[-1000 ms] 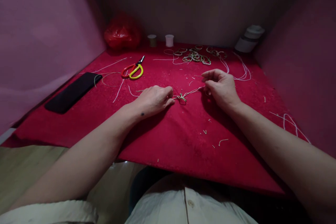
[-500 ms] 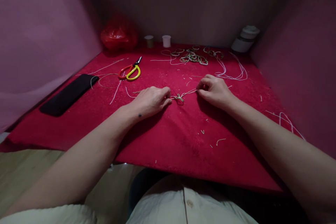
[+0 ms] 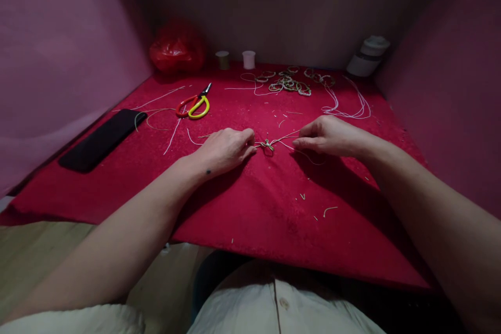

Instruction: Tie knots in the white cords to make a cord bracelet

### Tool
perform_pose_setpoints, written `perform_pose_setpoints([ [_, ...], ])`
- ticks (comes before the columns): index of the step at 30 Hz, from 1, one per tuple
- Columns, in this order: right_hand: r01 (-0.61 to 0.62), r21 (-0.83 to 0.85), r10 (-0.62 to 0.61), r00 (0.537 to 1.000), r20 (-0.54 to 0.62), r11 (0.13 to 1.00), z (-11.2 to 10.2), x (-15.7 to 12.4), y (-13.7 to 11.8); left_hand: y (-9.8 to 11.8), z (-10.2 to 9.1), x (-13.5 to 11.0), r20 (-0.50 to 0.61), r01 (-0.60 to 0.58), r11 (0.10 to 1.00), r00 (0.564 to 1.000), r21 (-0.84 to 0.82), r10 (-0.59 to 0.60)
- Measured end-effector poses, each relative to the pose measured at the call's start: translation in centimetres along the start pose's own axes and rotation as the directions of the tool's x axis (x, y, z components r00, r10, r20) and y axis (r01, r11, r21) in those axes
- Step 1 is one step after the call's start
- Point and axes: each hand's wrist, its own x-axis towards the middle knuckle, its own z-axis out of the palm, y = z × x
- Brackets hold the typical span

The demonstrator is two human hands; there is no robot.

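Note:
A small green and white knotted cord [image 3: 267, 145] lies on the red cloth between my two hands. My left hand [image 3: 230, 147] rests on the cloth, thumb and fingertips pinched on the cord's left end just beside the knot. Thin strands fan out to the right of the knot. My right hand [image 3: 327, 136] has its thumb and fingers closed round some of these strands, which run in between the fingertips. One loose white strand [image 3: 309, 157] curves away below the right thumb, outside the grip.
Scissors [image 3: 199, 104] with red and yellow handles lie left of centre, near a black phone [image 3: 104, 140]. Several knotted cord rings [image 3: 287, 83] and white cords [image 3: 348, 114] lie behind. Farther back are a red plastic bag [image 3: 178, 52], two small spools [image 3: 249, 60] and a white bottle [image 3: 368, 56].
My right hand has shifted slightly right and turned flatter. The strands at its fingertips have spread apart, with one loose below the thumb. My left hand has stayed in place.

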Motion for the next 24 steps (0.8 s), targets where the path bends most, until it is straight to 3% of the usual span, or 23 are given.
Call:
perform_pose_setpoints([
  [3,-0.028,-0.129,-0.008,0.963,-0.268,0.991,0.8,0.5,0.1,0.0,-0.1,0.0,-0.001,-0.005,1.000,1.000,0.008,0.005],
  [5,0.008,-0.181,-0.074,0.929,-0.362,0.983,1.7,0.8,0.0,0.1,-0.1,0.0,-0.003,0.000,1.000,1.000,0.005,0.000],
  [9,0.085,-0.231,-0.154,0.941,-0.300,0.969,3.1,1.4,-0.7,0.2,-0.4,-0.1,0.016,0.002,0.997,1.000,-0.072,0.000],
  [16,0.036,-0.360,-0.111,0.975,-0.192,0.932,3.4,1.5,-1.9,0.1,-0.5,-0.1,0.024,0.004,0.994,1.000,-0.109,-0.002],
  [20,-0.012,-0.374,-0.073,0.975,-0.211,0.927,3.5,1.4,-1.8,0.1,-0.5,-0.1,0.025,0.017,0.995,1.000,-0.102,-0.014],
  [24,-0.008,-0.230,-0.059,0.958,-0.280,0.973,3.6,1.4,-1.6,0.1,-0.5,-0.2,0.025,0.011,0.994,1.000,-0.104,-0.009],
])
